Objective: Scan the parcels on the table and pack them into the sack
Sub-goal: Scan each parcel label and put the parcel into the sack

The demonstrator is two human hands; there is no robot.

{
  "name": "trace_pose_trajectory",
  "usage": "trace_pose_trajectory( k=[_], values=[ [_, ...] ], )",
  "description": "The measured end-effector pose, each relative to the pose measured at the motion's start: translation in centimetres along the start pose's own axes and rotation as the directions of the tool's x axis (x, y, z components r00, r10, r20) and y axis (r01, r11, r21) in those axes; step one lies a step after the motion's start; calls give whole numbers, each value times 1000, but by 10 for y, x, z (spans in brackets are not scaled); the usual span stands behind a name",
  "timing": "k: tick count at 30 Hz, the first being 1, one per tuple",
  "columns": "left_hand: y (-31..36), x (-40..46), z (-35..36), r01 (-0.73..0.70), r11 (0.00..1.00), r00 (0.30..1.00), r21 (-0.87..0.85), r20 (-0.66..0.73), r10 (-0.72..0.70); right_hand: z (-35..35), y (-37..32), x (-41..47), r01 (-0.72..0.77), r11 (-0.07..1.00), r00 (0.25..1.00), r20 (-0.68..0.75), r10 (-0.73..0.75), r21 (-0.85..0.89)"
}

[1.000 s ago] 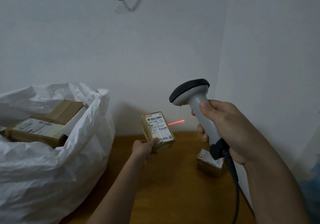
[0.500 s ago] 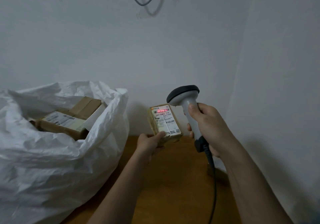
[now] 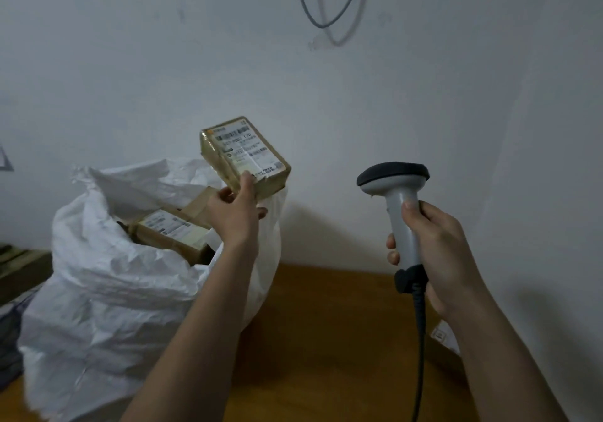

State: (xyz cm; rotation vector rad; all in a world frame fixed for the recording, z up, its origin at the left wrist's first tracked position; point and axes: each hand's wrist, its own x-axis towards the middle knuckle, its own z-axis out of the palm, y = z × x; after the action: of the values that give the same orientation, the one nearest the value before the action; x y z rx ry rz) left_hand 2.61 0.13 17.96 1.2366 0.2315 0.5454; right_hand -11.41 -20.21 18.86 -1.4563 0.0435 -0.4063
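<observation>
My left hand (image 3: 235, 213) grips a small brown parcel (image 3: 244, 157) with a white barcode label, held up in the air at the right rim of the white woven sack (image 3: 107, 284). The sack stands open on the left and holds several labelled cardboard parcels (image 3: 173, 232). My right hand (image 3: 434, 252) grips the handle of a grey barcode scanner (image 3: 396, 193), upright over the wooden table (image 3: 326, 340), its black cable hanging down. No red beam shows. Another parcel (image 3: 445, 340) lies on the table, mostly hidden behind my right forearm.
White walls meet in a corner behind the table, close on the right. A grey cable loop (image 3: 329, 7) hangs on the back wall. Dark clutter (image 3: 19, 268) sits left of the sack.
The red scan line that lay on the label is gone. My left hand has lifted the parcel up and left to the sack's rim. The scanner has drawn apart from it to the right.
</observation>
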Motion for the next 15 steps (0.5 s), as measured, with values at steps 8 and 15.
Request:
trace_pose_trajectory(
  k=[8, 15],
  values=[
    [0, 23, 4, 3, 939, 993, 345, -113, 39, 3, 19, 13, -68, 997, 997, 23, 69, -35],
    [-57, -39, 47, -517, 785, 854, 341, 258, 451, -28, 44, 31, -131, 986, 986, -119, 118, -102]
  ],
)
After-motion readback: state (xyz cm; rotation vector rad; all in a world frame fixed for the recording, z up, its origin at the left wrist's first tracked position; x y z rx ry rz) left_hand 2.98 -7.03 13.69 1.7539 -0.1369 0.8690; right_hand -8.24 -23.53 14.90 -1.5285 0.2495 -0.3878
